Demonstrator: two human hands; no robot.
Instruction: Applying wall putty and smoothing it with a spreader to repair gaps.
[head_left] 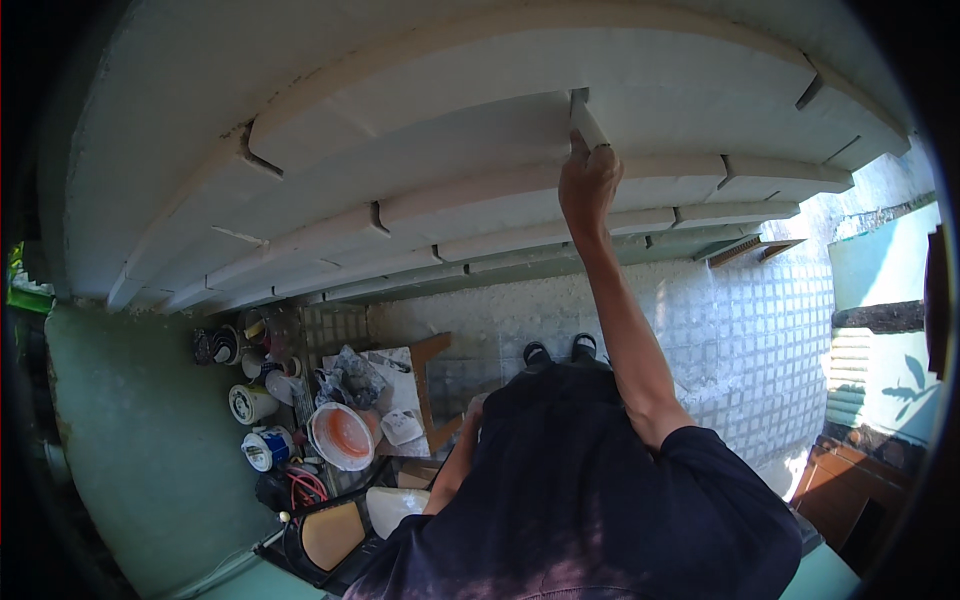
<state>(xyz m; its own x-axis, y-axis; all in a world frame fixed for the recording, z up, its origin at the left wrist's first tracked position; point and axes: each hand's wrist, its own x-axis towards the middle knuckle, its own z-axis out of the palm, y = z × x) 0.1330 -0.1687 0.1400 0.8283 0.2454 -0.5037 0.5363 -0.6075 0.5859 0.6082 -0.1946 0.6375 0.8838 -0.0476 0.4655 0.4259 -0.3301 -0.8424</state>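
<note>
My right hand is raised to the stepped white wall ledges in front of me. Its fingers are closed round a narrow, pale flat tool, which looks like a putty knife. The tool's far end meets the edge of the upper ledge beside a dark notch. My left hand hangs low by my waist, partly hidden behind my dark shirt. I cannot make out its fingers or whether it holds anything.
At lower left stand an orange-lined bucket, several paint tubs and a plastic bag on a board. A black chair with a tan seat is behind these. The tiled floor stretches right, past a brown wooden piece.
</note>
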